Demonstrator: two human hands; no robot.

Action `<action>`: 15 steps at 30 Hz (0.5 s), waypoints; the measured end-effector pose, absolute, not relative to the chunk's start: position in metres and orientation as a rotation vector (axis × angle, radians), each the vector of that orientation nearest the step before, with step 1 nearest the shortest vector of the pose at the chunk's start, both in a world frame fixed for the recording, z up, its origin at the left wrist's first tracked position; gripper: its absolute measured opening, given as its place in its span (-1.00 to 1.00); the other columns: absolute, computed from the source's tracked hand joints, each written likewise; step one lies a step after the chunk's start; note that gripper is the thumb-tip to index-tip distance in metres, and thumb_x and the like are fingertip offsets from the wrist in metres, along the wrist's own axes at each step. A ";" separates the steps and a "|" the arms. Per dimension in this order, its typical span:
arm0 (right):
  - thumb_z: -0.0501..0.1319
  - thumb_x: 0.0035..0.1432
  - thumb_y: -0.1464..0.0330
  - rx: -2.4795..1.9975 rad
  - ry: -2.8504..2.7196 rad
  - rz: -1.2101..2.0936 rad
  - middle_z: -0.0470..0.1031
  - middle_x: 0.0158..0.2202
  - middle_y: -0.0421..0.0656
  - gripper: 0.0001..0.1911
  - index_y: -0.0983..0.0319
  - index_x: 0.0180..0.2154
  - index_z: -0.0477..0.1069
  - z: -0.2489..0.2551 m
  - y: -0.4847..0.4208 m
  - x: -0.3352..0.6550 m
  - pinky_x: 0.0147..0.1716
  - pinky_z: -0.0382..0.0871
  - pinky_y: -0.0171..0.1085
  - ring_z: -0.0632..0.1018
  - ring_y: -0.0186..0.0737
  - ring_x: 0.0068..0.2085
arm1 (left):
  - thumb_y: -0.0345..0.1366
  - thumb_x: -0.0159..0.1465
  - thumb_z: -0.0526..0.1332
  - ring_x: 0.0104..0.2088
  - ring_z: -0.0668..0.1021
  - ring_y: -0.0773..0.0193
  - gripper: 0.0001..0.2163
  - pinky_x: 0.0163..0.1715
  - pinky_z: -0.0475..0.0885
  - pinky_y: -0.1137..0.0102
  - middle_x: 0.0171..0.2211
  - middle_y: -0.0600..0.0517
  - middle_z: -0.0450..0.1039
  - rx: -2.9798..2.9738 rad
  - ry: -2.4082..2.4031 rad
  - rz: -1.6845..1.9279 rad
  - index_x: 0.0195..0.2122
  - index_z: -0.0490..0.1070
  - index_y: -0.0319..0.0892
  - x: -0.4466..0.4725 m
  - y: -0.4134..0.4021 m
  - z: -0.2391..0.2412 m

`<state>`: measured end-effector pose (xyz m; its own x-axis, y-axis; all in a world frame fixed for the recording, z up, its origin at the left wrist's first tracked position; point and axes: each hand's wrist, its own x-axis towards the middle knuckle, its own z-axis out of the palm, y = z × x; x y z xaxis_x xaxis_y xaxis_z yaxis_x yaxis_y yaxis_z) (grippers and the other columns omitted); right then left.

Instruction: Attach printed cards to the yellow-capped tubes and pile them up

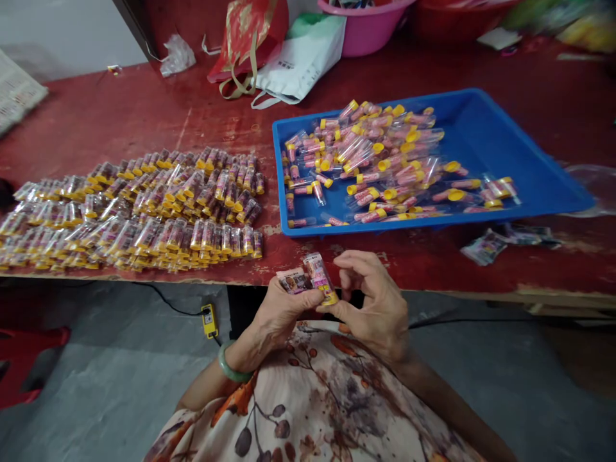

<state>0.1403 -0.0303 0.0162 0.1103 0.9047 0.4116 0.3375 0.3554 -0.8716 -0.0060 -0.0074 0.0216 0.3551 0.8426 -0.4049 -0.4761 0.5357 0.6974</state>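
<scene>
I have the left hand (pixel 279 307) just at the table's near edge, thumb pressed over a small bunch of flat printed wrappers (pixel 292 281) and against a capped tube in a printed sleeve (pixel 318 276). That sleeved tube leans between the two hands, yellow cap lowest, in line with the near left corner of the blue tray (pixel 495 144). On my right hand (pixel 374 305) the thumb reaches to the cap while the upper fingers curl, clear of the tube; I cannot tell whether a hidden finger pinches from below. Toward the far left corner of the tray I see loose clear tubes with pink contents (pixel 359 154) heaped, some strewn along its near edge; its right end shows bare blue. Left of the tray, stacked sleeved tubes (pixel 183 186) run in rows along the near edge of the red table (pixel 144 122). Flat packets (pixel 486 247) lie before the tray's near right side, and a white bag (pixel 305 54) sits by the table's far edge.
</scene>
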 end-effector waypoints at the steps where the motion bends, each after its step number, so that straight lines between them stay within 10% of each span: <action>1: 0.34 -0.03 0.48 -1.204 -1.468 0.609 0.33 -0.06 -0.08 -0.53 0.19 -0.04 0.35 0.017 -0.031 0.139 -0.51 0.36 -0.34 0.32 -0.39 -0.42 | -0.25 -0.13 0.53 -0.47 0.49 0.36 -0.69 -0.40 0.41 0.47 -0.46 0.02 0.50 0.513 0.836 0.896 -0.40 0.53 -0.26 -0.006 -0.008 0.021; 15: 0.24 0.13 0.55 -1.109 -1.639 0.358 0.49 -0.19 -0.12 -0.67 0.16 -0.06 0.46 0.021 -0.040 0.144 -0.36 0.49 -0.28 0.53 -0.26 -0.29 | -0.26 -0.14 0.53 -0.48 0.53 0.31 -0.70 -0.41 0.46 0.44 -0.46 0.00 0.53 0.470 0.832 0.894 -0.41 0.54 -0.25 -0.006 -0.009 0.021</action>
<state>0.1443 -0.0397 0.0206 0.0078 0.8018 0.5976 0.4798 0.5213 -0.7057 -0.0060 -0.0087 0.0210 0.3551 0.8289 -0.4323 -0.4903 0.5588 0.6688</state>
